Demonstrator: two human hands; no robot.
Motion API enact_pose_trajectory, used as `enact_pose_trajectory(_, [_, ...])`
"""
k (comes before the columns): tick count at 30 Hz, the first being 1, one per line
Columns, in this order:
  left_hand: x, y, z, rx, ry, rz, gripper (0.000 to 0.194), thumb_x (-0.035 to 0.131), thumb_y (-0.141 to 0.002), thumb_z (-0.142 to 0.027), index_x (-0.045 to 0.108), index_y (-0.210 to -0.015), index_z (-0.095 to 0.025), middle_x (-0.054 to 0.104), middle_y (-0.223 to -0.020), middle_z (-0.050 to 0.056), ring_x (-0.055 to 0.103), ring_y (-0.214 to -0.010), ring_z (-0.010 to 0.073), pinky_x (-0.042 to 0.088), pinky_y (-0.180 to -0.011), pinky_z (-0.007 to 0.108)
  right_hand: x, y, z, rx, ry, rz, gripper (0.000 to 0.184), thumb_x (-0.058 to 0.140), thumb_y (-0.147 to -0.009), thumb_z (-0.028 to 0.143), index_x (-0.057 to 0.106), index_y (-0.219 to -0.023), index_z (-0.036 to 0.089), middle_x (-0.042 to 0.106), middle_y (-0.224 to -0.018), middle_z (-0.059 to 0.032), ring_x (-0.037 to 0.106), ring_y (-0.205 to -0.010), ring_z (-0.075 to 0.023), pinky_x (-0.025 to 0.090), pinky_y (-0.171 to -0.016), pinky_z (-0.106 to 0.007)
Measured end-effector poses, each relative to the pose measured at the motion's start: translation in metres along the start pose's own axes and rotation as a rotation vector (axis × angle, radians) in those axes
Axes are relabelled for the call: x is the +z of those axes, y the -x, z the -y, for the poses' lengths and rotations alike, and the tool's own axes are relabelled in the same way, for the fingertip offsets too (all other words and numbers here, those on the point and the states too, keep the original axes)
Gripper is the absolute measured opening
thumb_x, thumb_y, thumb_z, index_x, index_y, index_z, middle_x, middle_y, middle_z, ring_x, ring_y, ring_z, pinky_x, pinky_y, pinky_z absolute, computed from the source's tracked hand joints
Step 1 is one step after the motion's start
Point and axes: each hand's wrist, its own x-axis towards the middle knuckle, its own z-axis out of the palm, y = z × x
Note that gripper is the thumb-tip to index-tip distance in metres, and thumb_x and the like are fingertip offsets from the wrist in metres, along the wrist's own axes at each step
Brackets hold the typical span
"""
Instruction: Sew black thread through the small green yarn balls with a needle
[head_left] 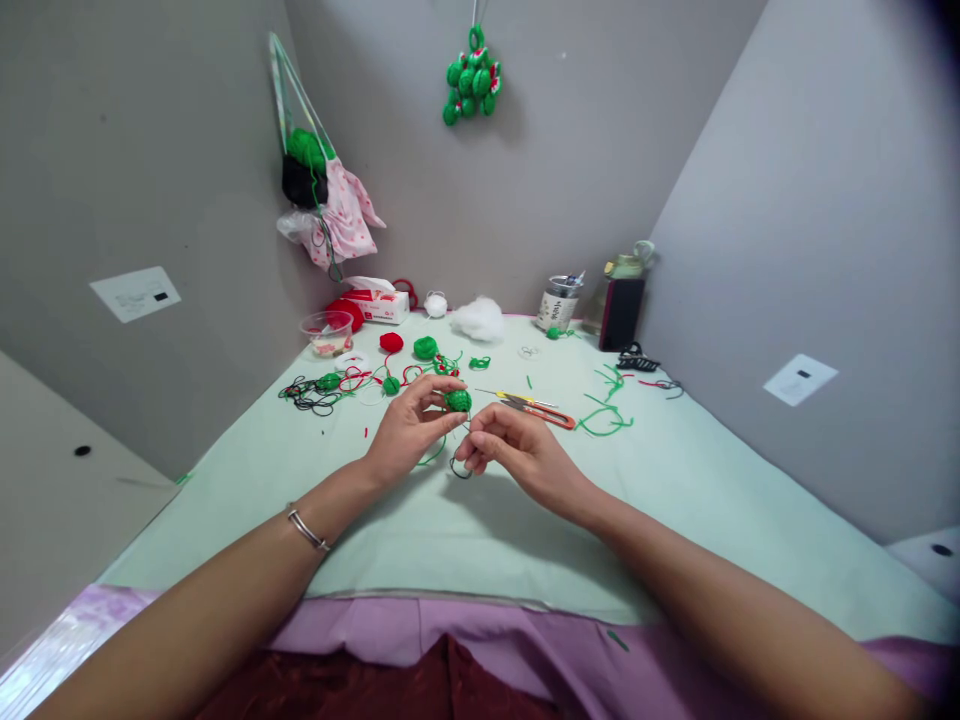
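My left hand [409, 430] pinches a small green crocheted ball [458, 401] between thumb and fingertips, just above the pale green table cover [675, 480]. My right hand [510, 452] is closed in a pinch right beside it, holding a thin dark thread [459, 468] that loops down below the fingers toward the cloth. A green yarn strand trails from the ball under my left hand. A metal bangle sits on my left wrist.
Orange-handled snips [544, 410] lie just behind my right hand. Green yarn scraps [607, 415], red and green balls [424, 347], tangled cords [315, 392], a plastic bowl [327, 332], tissue box [377, 303], stuffing [478, 318] and a tin [559, 300] crowd the far side. Grey walls enclose the table.
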Motion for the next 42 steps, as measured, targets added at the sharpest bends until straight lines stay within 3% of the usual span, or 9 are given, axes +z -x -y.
enact_pose_trajectory(6, [-0.0018,-0.0021,-0.0025,-0.044,0.062,0.000,0.030,0.076,-0.075,-0.025,0.060,-0.101,-0.020,0.062,-0.103,0.004,0.060,-0.088,0.0146,0.051,-0.080,0.028,-0.0016,0.0013,0.0002,-0.060,0.046,-0.047,0.021,0.056,-0.095,0.039,0.055,-0.090,0.018,0.067,-0.086,-0.0053,0.062,-0.072,-0.0134,0.053,-0.069,-0.030])
enact_pose_trajectory(10, [-0.0015,-0.0030,-0.0029,-0.049,0.128,-0.026,0.033,0.078,-0.073,-0.025,0.058,-0.099,-0.020,0.060,-0.104,0.003,0.061,-0.087,0.0144,0.052,-0.080,0.029,-0.0036,0.0021,0.0019,-0.115,0.253,-0.167,0.019,0.058,-0.093,0.037,0.062,-0.090,0.019,0.062,-0.094,-0.0057,0.057,-0.069,-0.0119,0.047,-0.060,-0.026])
enact_pose_trajectory(13, [-0.0011,-0.0032,-0.0043,-0.075,0.172,-0.038,0.034,0.079,-0.071,-0.026,0.057,-0.098,-0.019,0.060,-0.100,0.002,0.063,-0.085,0.0143,0.053,-0.080,0.031,-0.0044,0.0016,0.0049,-0.136,0.336,-0.247,0.017,0.061,-0.091,0.034,0.064,-0.082,0.018,0.059,-0.083,-0.0032,0.052,-0.065,-0.0113,0.042,-0.057,-0.025])
enact_pose_trajectory(18, [0.0002,-0.0032,-0.0076,-0.088,0.202,-0.034,0.034,0.079,-0.070,-0.025,0.057,-0.095,-0.019,0.059,-0.093,0.000,0.063,-0.081,0.0137,0.054,-0.079,0.031,-0.0027,-0.0006,0.0052,-0.037,0.255,-0.229,0.017,0.062,-0.089,0.033,0.063,-0.082,0.018,0.053,-0.065,0.0017,0.046,-0.055,-0.0102,0.036,-0.052,-0.025])
enact_pose_trajectory(38, [-0.0013,-0.0029,-0.0004,-0.047,0.160,-0.028,0.033,0.083,-0.067,-0.022,0.059,-0.088,-0.018,0.059,-0.093,0.000,0.062,-0.083,0.0135,0.052,-0.076,0.030,-0.0045,-0.0022,0.0018,-0.005,0.313,-0.235,0.014,0.060,-0.087,0.029,0.063,-0.081,0.017,0.052,-0.061,0.0031,0.046,-0.053,-0.0096,0.034,-0.052,-0.025])
enact_pose_trajectory(42, [-0.0009,-0.0023,-0.0037,-0.076,0.192,0.001,0.033,0.082,-0.069,-0.023,0.056,-0.088,-0.019,0.061,-0.085,-0.002,0.065,-0.076,0.0137,0.052,-0.073,0.030,-0.0062,-0.0032,-0.0010,-0.018,0.287,-0.222,0.013,0.059,-0.088,0.029,0.062,-0.082,0.017,0.051,-0.060,0.0035,0.046,-0.053,-0.0099,0.034,-0.051,-0.024])
